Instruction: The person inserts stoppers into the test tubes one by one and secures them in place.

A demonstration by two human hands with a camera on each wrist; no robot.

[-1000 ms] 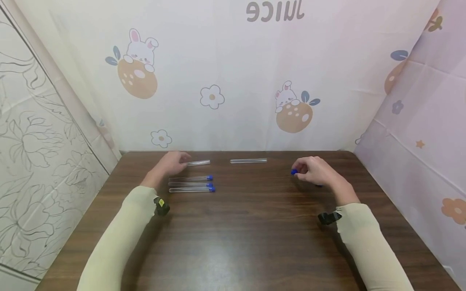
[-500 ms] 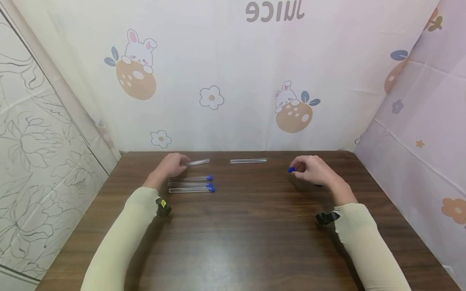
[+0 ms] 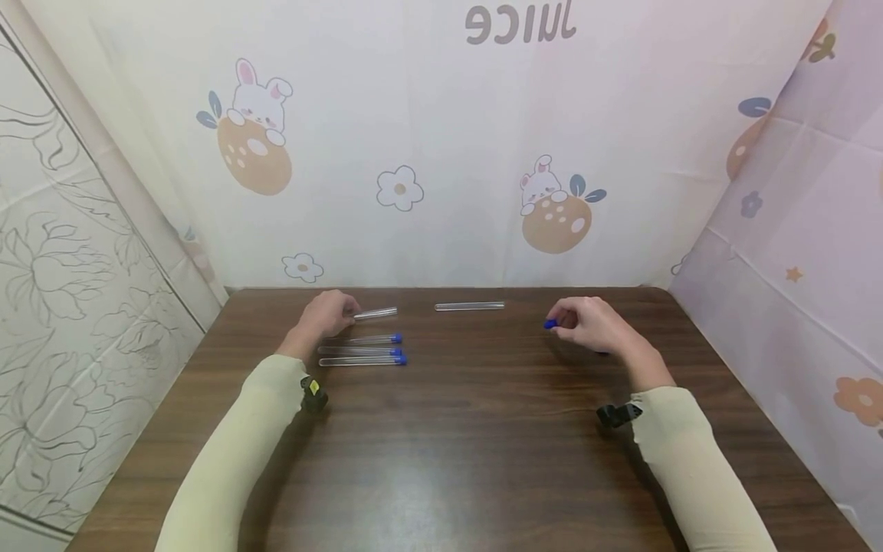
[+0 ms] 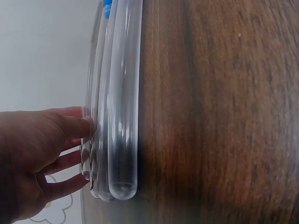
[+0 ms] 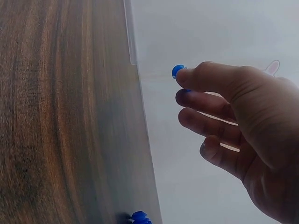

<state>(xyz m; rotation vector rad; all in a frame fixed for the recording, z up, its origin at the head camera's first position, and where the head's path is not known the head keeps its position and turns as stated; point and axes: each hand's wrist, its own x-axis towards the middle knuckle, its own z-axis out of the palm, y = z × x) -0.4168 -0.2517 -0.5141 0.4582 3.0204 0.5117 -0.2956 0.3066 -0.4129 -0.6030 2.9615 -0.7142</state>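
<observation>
While an uncapped tube (image 3: 376,313) is held at the table's (image 3: 441,460) far left, the left hand (image 3: 327,313) pinches its end between thumb and fingers. Well apart, the right hand (image 3: 595,322) pinches a blue cap (image 3: 549,324) by thumb and forefinger, its other fingers loosely bent. Three capped tubes (image 3: 362,361) lie nearer the person; another bare tube (image 3: 470,306) lies between the hands, before a printed cloth (image 3: 455,115).

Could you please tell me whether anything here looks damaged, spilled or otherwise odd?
No spill or visible damage shows on the tubes or blue caps. The one oddity is the lettering high on the back cloth: it reads backwards, as if mirrored.
</observation>
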